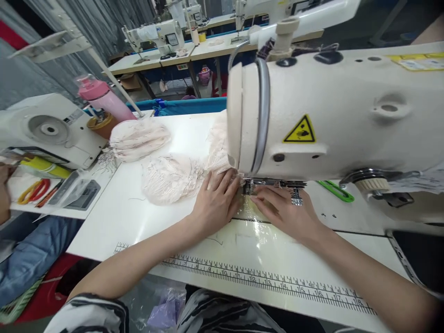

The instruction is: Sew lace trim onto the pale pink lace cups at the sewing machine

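A big cream sewing machine [333,111] fills the upper right; its presser foot [248,186] sits between my two hands. My left hand [217,201] lies flat, fingers stretched out, pressing pale pink frilly fabric [169,178] just left of the foot. My right hand [287,212] rests palm down on the table right of the foot, fingers extended toward it and touching the fabric edge there. The needle is hidden under the machine head.
A second bundle of pale fabric [138,138] lies further back left. A pink bottle [104,99], another machine [52,129], scissors with red and yellow handles [33,190] and a green tool [336,190] surround the white table [145,231], whose front edge carries a printed ruler [270,280].
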### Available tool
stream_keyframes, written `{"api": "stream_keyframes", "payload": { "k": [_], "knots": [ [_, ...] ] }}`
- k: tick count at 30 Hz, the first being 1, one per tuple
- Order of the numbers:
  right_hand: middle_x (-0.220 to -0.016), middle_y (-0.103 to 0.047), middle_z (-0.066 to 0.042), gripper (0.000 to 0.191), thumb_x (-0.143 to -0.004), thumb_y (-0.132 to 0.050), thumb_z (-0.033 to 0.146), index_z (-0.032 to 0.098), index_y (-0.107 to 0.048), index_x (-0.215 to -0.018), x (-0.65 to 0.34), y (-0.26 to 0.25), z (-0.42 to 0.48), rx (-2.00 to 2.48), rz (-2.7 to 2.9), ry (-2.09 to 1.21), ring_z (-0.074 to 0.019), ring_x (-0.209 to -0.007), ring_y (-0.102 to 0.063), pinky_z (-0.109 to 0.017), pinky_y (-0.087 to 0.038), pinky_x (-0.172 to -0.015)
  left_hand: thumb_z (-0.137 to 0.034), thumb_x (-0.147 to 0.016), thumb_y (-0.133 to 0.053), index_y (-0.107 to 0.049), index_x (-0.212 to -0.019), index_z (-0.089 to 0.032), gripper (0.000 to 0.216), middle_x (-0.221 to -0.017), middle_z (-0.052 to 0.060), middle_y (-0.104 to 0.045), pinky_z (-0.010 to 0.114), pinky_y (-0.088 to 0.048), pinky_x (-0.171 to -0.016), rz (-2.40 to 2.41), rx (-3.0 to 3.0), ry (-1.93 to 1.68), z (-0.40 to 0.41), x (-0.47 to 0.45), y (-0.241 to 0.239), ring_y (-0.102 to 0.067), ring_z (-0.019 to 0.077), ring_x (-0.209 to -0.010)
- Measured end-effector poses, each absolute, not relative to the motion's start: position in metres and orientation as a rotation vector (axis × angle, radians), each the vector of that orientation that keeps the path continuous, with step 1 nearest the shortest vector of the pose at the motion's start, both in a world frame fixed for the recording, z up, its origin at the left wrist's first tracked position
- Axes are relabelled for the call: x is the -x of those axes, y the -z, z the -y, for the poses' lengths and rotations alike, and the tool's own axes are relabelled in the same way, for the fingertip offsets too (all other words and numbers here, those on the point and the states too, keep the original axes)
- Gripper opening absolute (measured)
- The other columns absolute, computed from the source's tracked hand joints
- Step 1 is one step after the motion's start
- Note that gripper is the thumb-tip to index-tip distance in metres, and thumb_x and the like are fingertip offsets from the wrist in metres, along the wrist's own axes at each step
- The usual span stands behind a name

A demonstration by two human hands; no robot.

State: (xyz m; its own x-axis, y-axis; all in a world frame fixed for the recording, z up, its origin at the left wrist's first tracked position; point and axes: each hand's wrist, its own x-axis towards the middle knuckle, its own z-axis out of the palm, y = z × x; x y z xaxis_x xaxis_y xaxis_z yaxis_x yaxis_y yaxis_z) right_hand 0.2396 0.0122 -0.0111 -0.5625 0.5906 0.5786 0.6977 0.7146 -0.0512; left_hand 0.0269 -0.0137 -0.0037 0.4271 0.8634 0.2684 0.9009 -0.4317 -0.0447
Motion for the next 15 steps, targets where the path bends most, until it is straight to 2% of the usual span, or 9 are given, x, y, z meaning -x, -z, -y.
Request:
{"api": "stream_keyframes", "payload": {
  "k": [3, 5, 7, 8, 10, 12, 15],
  "knots": [
    [-0.092, -0.074, -0.001, 0.012, -0.094, -0.057, 0.027, 0.021, -0.066, -0.092, -0.239, 0.011, -0.014, 0.880, 2.350, 0.226, -0.0156, -0.077, -0.065, -0.031, -0.041, -0.075, -0.048, -0.102, -0.038, -0.053, -0.135, -0.017, 0.048, -0.132, 0.013, -0.061, 0.061, -0.032, -0.113, 1.697, 2.465, 0.256, 0.006, -0.027, -0.008, -0.049, 0.0326, -0.132],
    [-0.086, -0.073, 0.000, 0.011, -0.094, -0.057, 0.026, 0.021, -0.067, -0.091, -0.241, 0.012, -0.017, 0.838, 2.345, 0.267, -0.0149, -0.069, -0.064, -0.031, -0.039, -0.068, -0.043, -0.103, -0.036, -0.057, -0.130, -0.020, 0.041, -0.123, 0.009, -0.066, 0.054, -0.037, -0.111, 1.696, 2.468, 0.300, 0.002, -0.020, -0.019, -0.056, 0.0269, -0.124],
    [-0.075, -0.069, 0.001, 0.014, -0.093, -0.058, 0.028, 0.021, -0.067, -0.086, -0.243, 0.012, -0.019, 0.778, 2.311, 0.353, -0.0124, -0.057, -0.057, -0.030, -0.037, -0.060, -0.035, -0.105, -0.035, -0.062, -0.121, -0.021, 0.035, -0.114, 0.006, -0.070, 0.041, -0.047, -0.101, 1.687, 2.432, 0.363, 0.001, -0.004, -0.031, -0.063, 0.0206, -0.112],
    [-0.070, -0.067, 0.002, 0.015, -0.093, -0.059, 0.030, 0.021, -0.066, -0.083, -0.243, 0.011, -0.019, 0.750, 2.294, 0.392, -0.0110, -0.052, -0.053, -0.029, -0.035, -0.057, -0.032, -0.104, -0.037, -0.064, -0.116, -0.020, 0.032, -0.110, 0.005, -0.071, 0.037, -0.051, -0.093, 1.716, 2.369, 0.388, 0.004, 0.008, -0.036, -0.065, 0.0192, -0.106],
    [-0.065, -0.065, 0.004, 0.019, -0.092, -0.060, 0.033, 0.021, -0.064, -0.078, -0.243, 0.008, -0.017, 0.692, 2.273, 0.440, -0.0092, -0.048, -0.047, -0.028, -0.034, -0.054, -0.028, -0.101, -0.043, -0.065, -0.110, -0.019, 0.026, -0.107, 0.007, -0.071, 0.036, -0.053, -0.080, 1.858, 2.141, 0.401, 0.012, 0.036, -0.046, -0.066, 0.0212, -0.097],
    [-0.067, -0.067, 0.004, 0.020, -0.093, -0.060, 0.033, 0.020, -0.064, -0.078, -0.241, 0.003, -0.013, 0.613, 2.287, 0.446, -0.0087, -0.051, -0.050, -0.027, -0.034, -0.053, -0.022, -0.094, -0.051, -0.064, -0.114, -0.020, 0.024, -0.111, 0.008, -0.069, 0.038, -0.053, -0.077, 2.035, 1.932, 0.400, 0.024, 0.066, -0.050, -0.064, 0.0255, -0.100],
    [-0.079, -0.072, 0.002, 0.011, -0.093, -0.060, 0.026, 0.019, -0.067, -0.089, -0.239, -0.002, -0.008, 0.490, 2.321, 0.397, -0.0102, -0.067, -0.062, -0.026, -0.034, -0.050, -0.013, -0.083, -0.055, -0.063, -0.124, -0.024, 0.043, -0.122, 0.007, -0.063, 0.036, -0.053, -0.075, 2.166, 1.978, 0.419, 0.037, 0.100, -0.046, -0.060, 0.0266, -0.108]
  ]
}}
